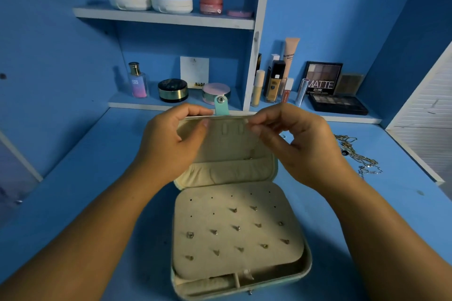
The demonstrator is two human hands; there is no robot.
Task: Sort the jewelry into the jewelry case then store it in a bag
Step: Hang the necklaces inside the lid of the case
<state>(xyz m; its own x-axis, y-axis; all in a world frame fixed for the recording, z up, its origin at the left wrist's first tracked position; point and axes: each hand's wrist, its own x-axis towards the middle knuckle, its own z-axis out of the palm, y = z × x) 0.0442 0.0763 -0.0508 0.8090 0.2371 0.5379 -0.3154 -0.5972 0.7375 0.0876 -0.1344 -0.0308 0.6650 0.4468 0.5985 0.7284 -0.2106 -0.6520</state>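
Observation:
An open jewelry case (307, 269) lies on the blue desk in front of me. Its beige earring panel (234, 230) carries several stud earrings. The lid (230, 144) stands upright, with a teal snap tab (221, 105) at its top edge. My left hand (168, 144) grips the lid's upper left edge. My right hand (300, 144) pinches at the lid's top right, near the small loops; whatever lies between the fingers is too small to tell. A pile of chain necklaces (359, 156) lies on the desk to the right of my right hand.
Behind the case, a low shelf holds a perfume bottle (138, 80), round compacts (173, 90), foundation tubes (275, 80) and eyeshadow palettes (338, 104). An upper shelf (163, 18) carries white containers and a pink jar. A white slatted panel (425, 134) stands at the right.

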